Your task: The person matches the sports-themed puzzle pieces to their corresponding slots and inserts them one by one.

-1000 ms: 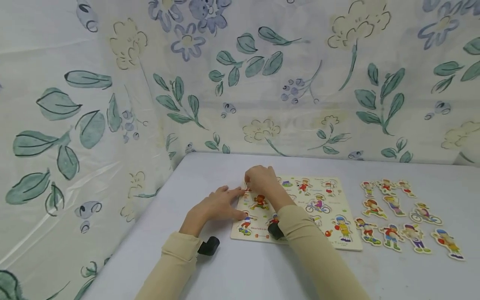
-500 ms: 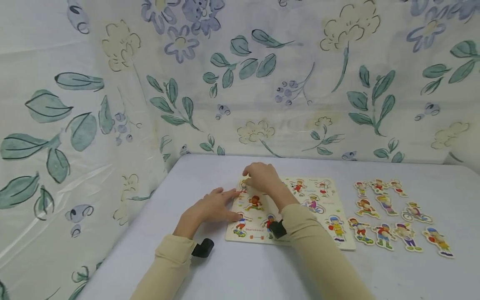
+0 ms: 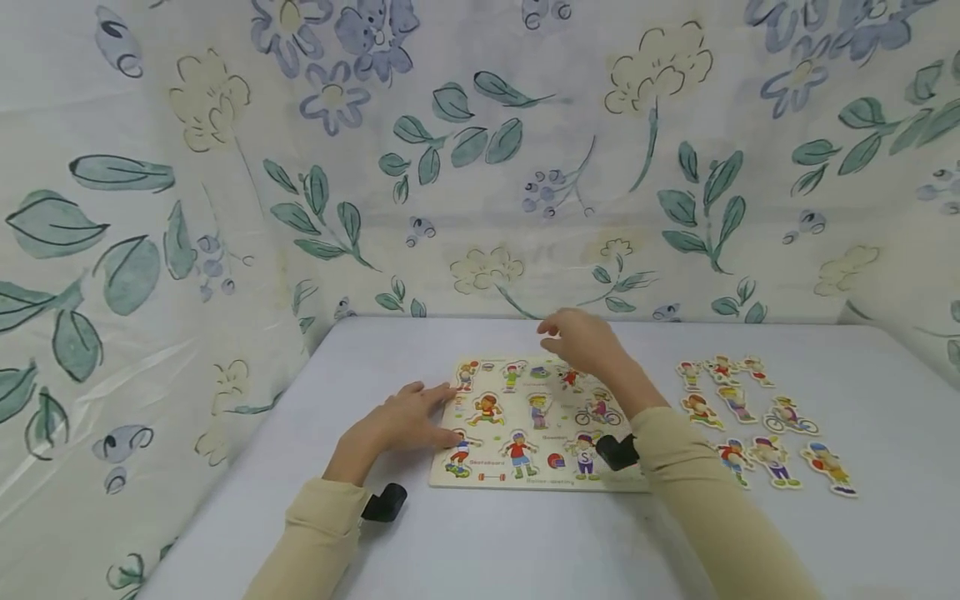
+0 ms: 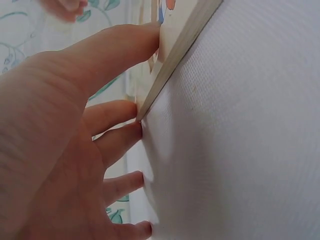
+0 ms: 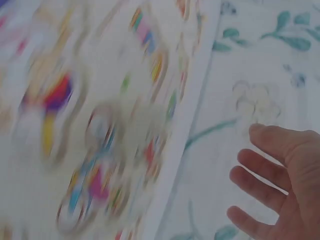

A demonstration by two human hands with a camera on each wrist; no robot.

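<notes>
A: What lies at the centre?

B: A pale sports-themed puzzle board [image 3: 513, 408], flat on the white bench [image 3: 420, 550]. Its colourful figures include a runner [image 3: 487, 408], a cyclist [image 3: 598, 410], a skateboarder [image 3: 460, 457] and a roller skater [image 3: 518, 454]. Its near right corner is hidden behind a forearm.

A: Where is the left hand?

B: The left hand [image 3: 405, 421] is at the board's left side. The thumb touches the board near its edge, two fingers meet that edge, and the other two spread out over the bench. They are extended, pressing rather than grasping.

A: And the right?

B: The right hand [image 3: 585, 340] is raised near the board's far edge, apart from it. Its fingers are loosely bent, released and carrying nothing. The right wrist view of the board is blurred.

A: What surrounds them?

B: To the right of the board, loose figure pieces [image 3: 735, 403] lie in uneven rows, among them a bicycle rider [image 3: 791, 417]. The nearer ones are partly behind the right beige sleeve [image 3: 705, 492]. A black wrist camera [image 3: 385, 503] shows at the left cuff. Behind the bench hangs a white curtain [image 3: 405, 275] printed with green leaves and blue and cream flowers.
</notes>
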